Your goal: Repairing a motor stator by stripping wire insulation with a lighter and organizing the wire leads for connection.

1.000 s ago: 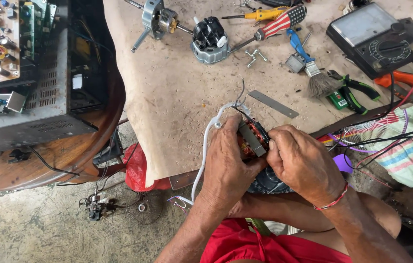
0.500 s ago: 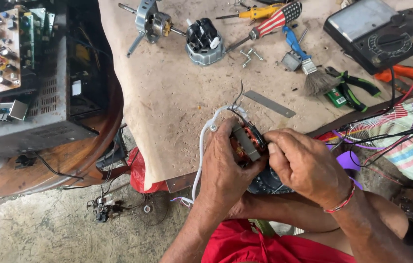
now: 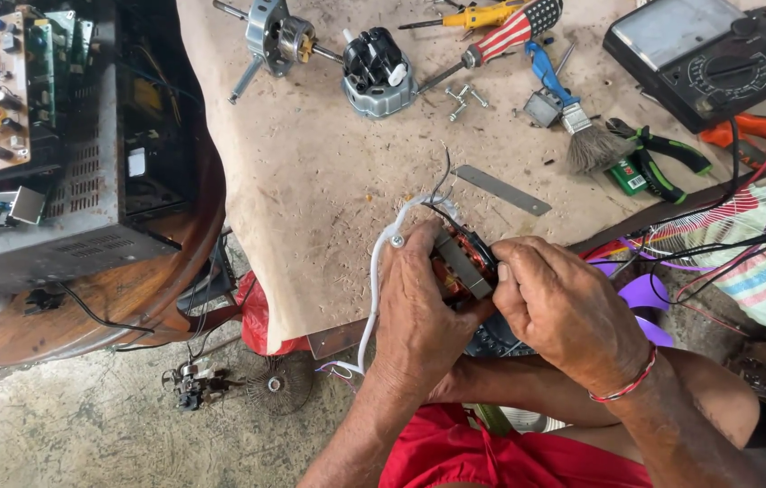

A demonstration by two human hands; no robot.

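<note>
While both hands grip a copper-wound motor stator [image 3: 462, 262], small green packet [image 3: 627, 177] beside pliers [image 3: 658, 158]

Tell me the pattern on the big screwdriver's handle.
Red and white stripes with white stars on blue, on the screwdriver handle, head view.

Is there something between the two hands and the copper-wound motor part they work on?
Nothing visible: the left hand and right hand both grip the motor stator directly. Its white wires run past the left hand only.
</note>
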